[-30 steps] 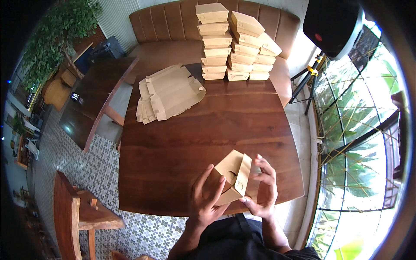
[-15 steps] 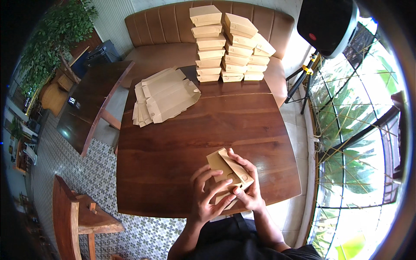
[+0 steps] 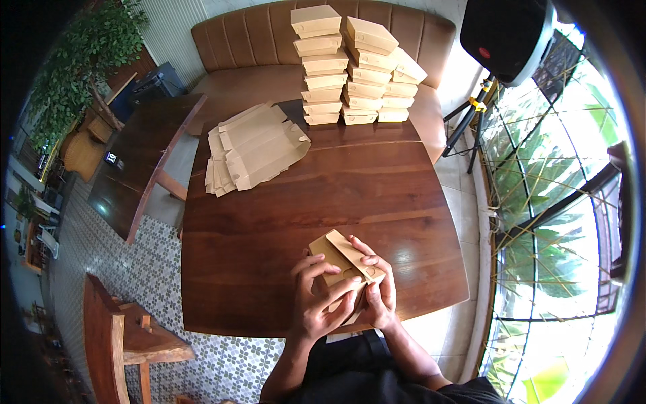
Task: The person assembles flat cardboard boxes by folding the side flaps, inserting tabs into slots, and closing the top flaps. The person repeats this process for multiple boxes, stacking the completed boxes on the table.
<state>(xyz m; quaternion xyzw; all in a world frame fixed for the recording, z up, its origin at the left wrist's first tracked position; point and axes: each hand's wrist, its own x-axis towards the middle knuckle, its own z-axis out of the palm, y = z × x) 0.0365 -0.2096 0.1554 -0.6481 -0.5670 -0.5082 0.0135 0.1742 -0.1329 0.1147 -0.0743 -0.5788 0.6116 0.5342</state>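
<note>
Both my hands grip one brown cardboard box [image 3: 324,249], partly folded, above the near edge of the wooden table. My left hand [image 3: 317,296] wraps the box's left and near side, its fingers laid over the side wall and reaching to the corner. My right hand [image 3: 378,286] holds the right side, fingers over the folded flap and thumb at the near corner. A slit-like gap runs between the flap and the box body. The lower part of the box is hidden behind my fingers.
Flat cardboard blanks [image 3: 266,145] lie in a pile at the table's far left. Several folded boxes [image 3: 324,64] stand in tall stacks at the far edge, before a brown bench [image 3: 249,40]. The dark wooden table [image 3: 296,209] ends just before me. A speaker [image 3: 505,40] stands at right.
The box and both hands have shifted slightly left. My right fingers have drawn in closer over the flap, and my left fingers have moved nearer the box's near corner.
</note>
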